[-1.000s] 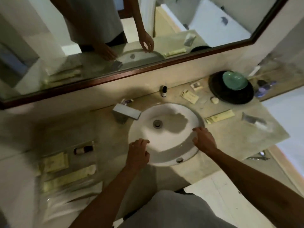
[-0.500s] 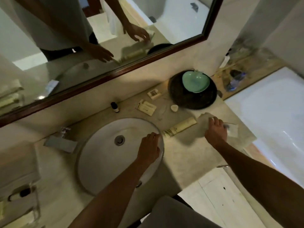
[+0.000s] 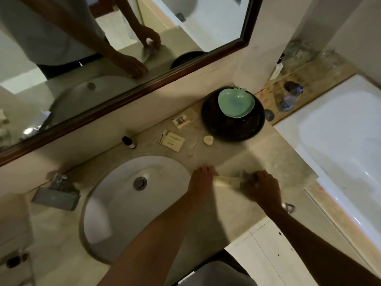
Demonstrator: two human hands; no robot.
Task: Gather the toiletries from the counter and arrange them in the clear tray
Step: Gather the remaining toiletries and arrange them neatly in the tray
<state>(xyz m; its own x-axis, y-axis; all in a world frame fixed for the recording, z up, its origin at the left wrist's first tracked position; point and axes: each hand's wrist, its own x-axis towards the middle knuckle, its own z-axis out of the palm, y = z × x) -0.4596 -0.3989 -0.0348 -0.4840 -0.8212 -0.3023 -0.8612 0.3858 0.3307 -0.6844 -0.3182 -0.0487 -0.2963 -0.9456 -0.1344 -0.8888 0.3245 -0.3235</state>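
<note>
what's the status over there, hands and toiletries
Left hand on the cream tube. Right hand closed on a grey sachet. Small bottle, packets still on counter. Nothing blocking.

Glossy white sink (image 3: 115, 203), matt stone-like counter (image 3: 268, 159), perhaps paper sachet (image 3: 170, 140).

Dim, soft-focus wide-angle view, motion-blurred hands, bright bathtub (image 3: 338, 145) glare.

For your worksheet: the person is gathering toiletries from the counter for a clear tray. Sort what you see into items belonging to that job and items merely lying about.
Belongs to the job:
cream tube, between left hand and right hand
small dark-capped bottle
flat sachet
small packet

Just lying about:
black dish
green apple-shaped bowl
sink
tap
mirror
</note>
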